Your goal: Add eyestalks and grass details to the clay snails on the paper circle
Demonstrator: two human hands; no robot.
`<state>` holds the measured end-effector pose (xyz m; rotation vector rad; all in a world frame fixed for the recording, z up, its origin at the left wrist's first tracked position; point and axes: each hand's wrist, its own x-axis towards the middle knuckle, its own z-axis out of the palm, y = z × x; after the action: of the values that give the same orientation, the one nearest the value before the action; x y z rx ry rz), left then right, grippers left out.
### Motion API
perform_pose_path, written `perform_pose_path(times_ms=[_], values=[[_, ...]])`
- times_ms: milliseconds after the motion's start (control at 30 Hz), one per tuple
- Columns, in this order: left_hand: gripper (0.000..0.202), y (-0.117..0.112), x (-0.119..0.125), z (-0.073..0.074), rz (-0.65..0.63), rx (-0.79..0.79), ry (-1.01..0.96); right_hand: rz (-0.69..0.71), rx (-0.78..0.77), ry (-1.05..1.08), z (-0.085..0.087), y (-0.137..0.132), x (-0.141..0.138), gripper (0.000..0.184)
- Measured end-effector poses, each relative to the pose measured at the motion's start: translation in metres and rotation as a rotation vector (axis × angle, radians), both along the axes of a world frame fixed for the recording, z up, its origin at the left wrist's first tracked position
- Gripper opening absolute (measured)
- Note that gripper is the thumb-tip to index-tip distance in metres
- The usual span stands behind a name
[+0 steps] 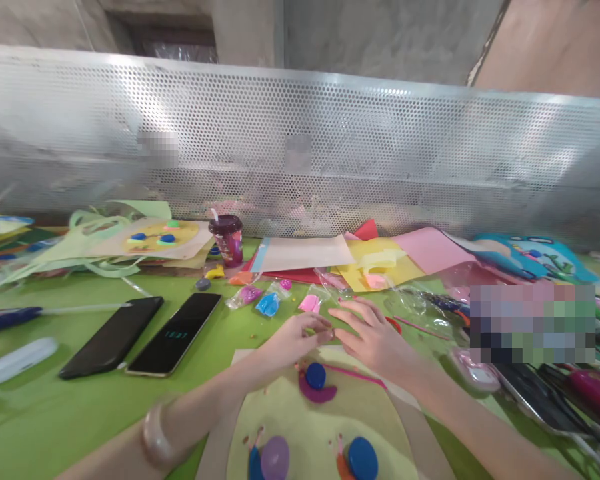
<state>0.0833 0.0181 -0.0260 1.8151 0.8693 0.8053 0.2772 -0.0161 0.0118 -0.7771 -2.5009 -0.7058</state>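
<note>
My left hand (pixel 295 340) and my right hand (pixel 373 337) meet over the far edge of a pale yellow-green paper sheet (pixel 320 427). Their fingertips pinch together around something tiny that I cannot make out. Just below them on the sheet lies a clay snail with a blue shell on a purple body (pixel 316 383), and a thin pink clay strip (pixel 355 375) runs to its right. Two more clay snails, one with a lilac shell (pixel 274 459) and one with a blue shell (pixel 363 459), sit at the near edge. A pale bangle (pixel 155 437) rings my left wrist.
Two black phones (pixel 113 337) (pixel 177 333) lie at the left on the green table cover (pixel 55 407). Small bags of coloured clay (pixel 267 303), a dark red lidded cup (pixel 227 239) and coloured paper sheets (pixel 375 263) fill the middle. A perforated metal screen (pixel 300 147) stands behind.
</note>
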Motion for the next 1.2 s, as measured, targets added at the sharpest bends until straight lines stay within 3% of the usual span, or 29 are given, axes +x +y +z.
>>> perform_pose_path(times_ms=[400, 600, 733, 1200], values=[[0.014, 0.0, 0.001, 0.001, -0.051, -0.084, -0.102, -0.019, -0.003, 0.01, 0.004, -0.004, -0.001, 0.018], [0.015, 0.002, -0.002, 0.001, -0.035, -0.105, -0.122, -0.024, -0.126, 0.131, 0.006, -0.003, 0.001, 0.017], [0.017, 0.003, -0.004, -0.001, -0.05, -0.13, -0.139, -0.039, -0.218, 0.203, 0.002, -0.001, 0.002, 0.018], [0.025, 0.006, -0.005, -0.004, -0.006, -0.197, -0.171, -0.087, -0.202, 0.342, -0.012, -0.002, -0.008, 0.014]])
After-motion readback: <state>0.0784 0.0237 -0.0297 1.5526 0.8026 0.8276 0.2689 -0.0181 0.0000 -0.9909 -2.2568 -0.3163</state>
